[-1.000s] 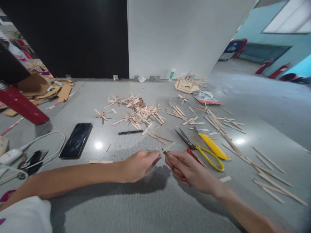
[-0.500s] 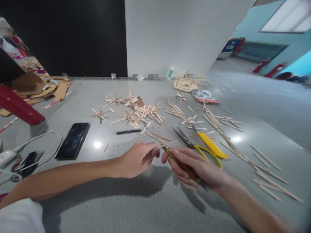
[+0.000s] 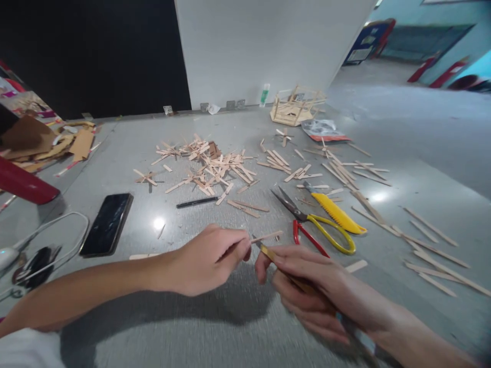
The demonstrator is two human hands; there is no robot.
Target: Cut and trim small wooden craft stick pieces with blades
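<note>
My left hand is closed in a pinch on a thin wooden stick, whose free end points to the right. My right hand wraps round a craft knife with a brownish-yellow handle. The dark tip of the knife is close under the stick; whether it touches cannot be made out. Scissors with yellow handles lie open just beyond my right hand. Red-handled pliers or cutters lie beside them, partly hidden by that hand.
A heap of short wooden sticks covers the middle. Longer strips lie at right. A yellow saw-edged knife, black pen and phone rest on the table. A wooden frame model stands at the back.
The view has shifted down slightly. The red-handled tool now shows beyond my right hand. Both hands keep their hold, with the knife tip still near the stick.
</note>
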